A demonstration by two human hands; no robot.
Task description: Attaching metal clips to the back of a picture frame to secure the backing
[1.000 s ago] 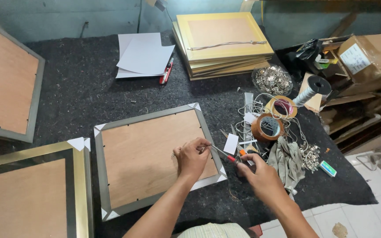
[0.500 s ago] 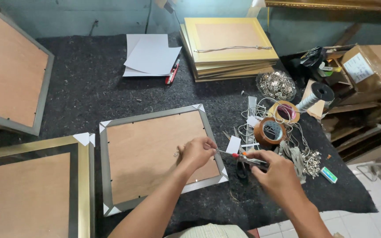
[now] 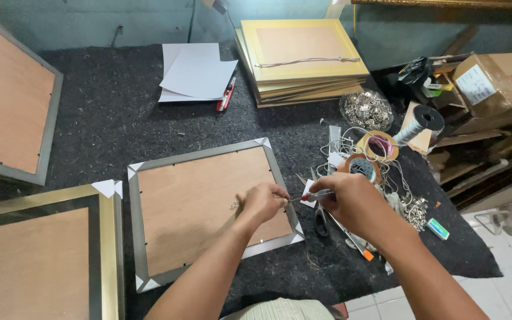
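Head view: I see my right hand [image 3: 354,204] gripping a screwdriver [image 3: 317,194], its long axis nearly level, tip pointing left at the frame's [image 3: 208,204] right rail. My left hand [image 3: 263,201] pinches something small at that tip, over the backing board.

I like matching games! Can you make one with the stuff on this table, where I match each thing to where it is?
Things:
1. stack of yellow frames
2. white paper sheets
3. silver frame
4. cardboard box

Places:
A. under the left hand
B. far right, off the mat
C. back middle of the dark mat
D. just left of the yellow stack

Pairs: 1-C, 2-D, 3-A, 4-B
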